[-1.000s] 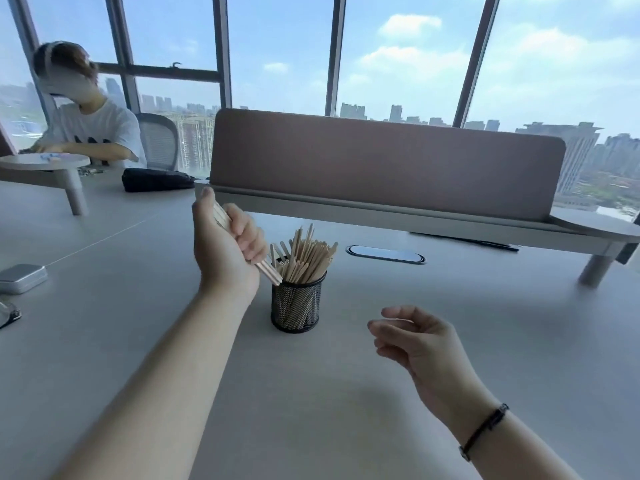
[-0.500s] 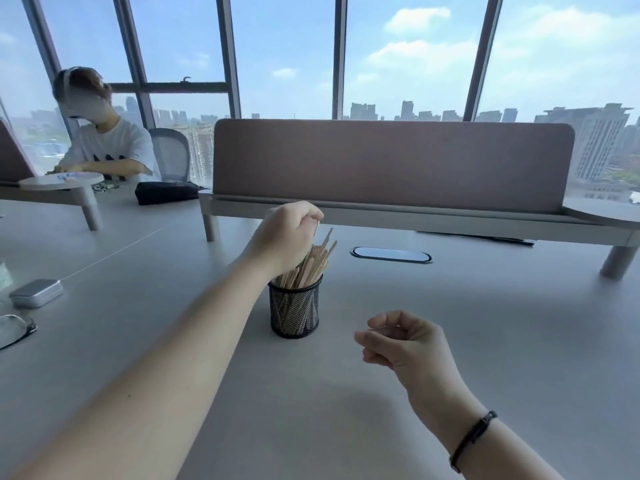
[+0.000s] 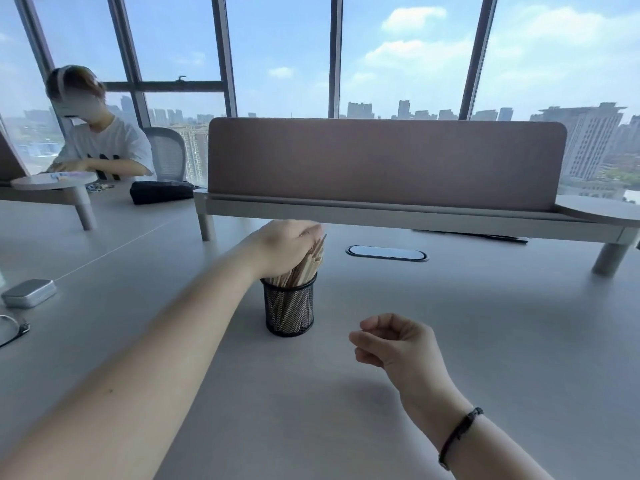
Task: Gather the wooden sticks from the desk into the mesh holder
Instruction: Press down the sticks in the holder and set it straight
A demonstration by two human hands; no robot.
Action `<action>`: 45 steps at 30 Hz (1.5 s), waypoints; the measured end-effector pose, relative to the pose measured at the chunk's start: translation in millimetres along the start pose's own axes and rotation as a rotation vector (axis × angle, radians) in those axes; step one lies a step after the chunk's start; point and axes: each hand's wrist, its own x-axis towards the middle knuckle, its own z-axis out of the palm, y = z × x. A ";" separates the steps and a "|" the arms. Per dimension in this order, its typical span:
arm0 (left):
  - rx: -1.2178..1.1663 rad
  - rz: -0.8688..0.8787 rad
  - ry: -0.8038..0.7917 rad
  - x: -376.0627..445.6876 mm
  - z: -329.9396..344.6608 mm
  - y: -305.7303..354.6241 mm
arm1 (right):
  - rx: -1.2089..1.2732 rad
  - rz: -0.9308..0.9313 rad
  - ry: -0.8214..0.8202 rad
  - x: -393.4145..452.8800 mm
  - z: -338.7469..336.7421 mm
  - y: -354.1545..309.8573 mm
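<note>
A black mesh holder stands on the grey desk, packed with several wooden sticks that lean to the right. My left hand rests on top of the stick bundle, fingers curled over the upper ends, hiding most of them. My right hand hovers low over the desk to the right of the holder, fingers loosely curled with nothing in them. A dark band circles my right wrist. I see no loose sticks on the desk.
A raised shelf with a brown screen spans the back. An oval cable port lies behind the holder. A metal tin and glasses sit at the left. A person sits at the far left by a black pouch.
My left hand swung right from beside the holder with a bunch of sticks and came down on top of it. The sticks now stand in the holder. My right hand hardly moved.
</note>
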 end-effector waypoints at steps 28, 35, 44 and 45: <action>-0.327 -0.036 0.227 -21.8 -4.4 -27.5 | 0.001 0.014 -0.027 1.1 -0.9 6.2; -0.939 -0.178 -0.028 -55.0 28.2 -67.8 | -0.025 0.039 -0.075 3.4 2.6 11.9; -0.548 -0.120 0.328 -58.7 75.2 -45.9 | -0.203 -0.007 -0.113 5.6 7.4 23.7; -0.562 -0.131 0.326 -60.4 80.0 -45.2 | -0.260 -0.033 -0.122 5.5 7.2 24.3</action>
